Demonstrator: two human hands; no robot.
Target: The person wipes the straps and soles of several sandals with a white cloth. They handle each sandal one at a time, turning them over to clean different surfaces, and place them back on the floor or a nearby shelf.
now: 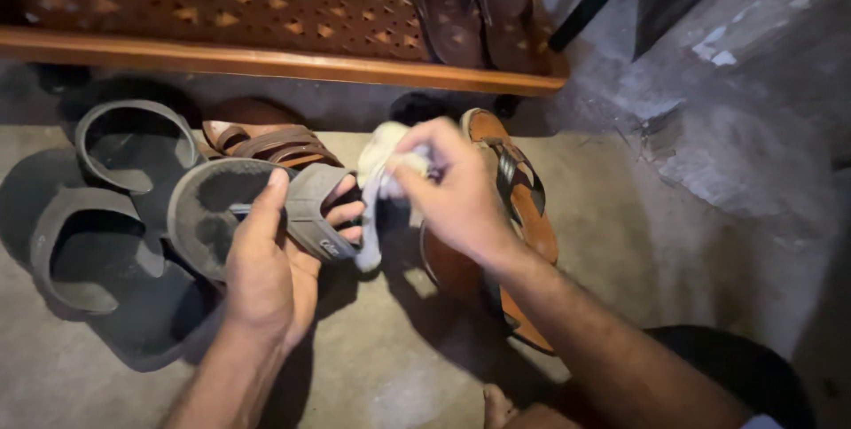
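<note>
Sandals fill my head view, spread on the concrete floor (372,376) below a wooden shoe rack (266,61). My left hand (266,261) has its grip wrapped around a grey sandal (230,212), thumb on the footbed and fingers curled under the strap, lifting it off the floor just in front of the rack's edge. My right hand (456,190) pinches a pale cloth (381,190) against that sandal's strap end. Left of the held sandal, two more grey sandals (97,243) lie on the floor. Behind it sits a brown strapped sandal (266,141); right of it, under my right wrist, another brown sandal (523,207). A dark brown pair (483,8) rests on the rack.
</note>
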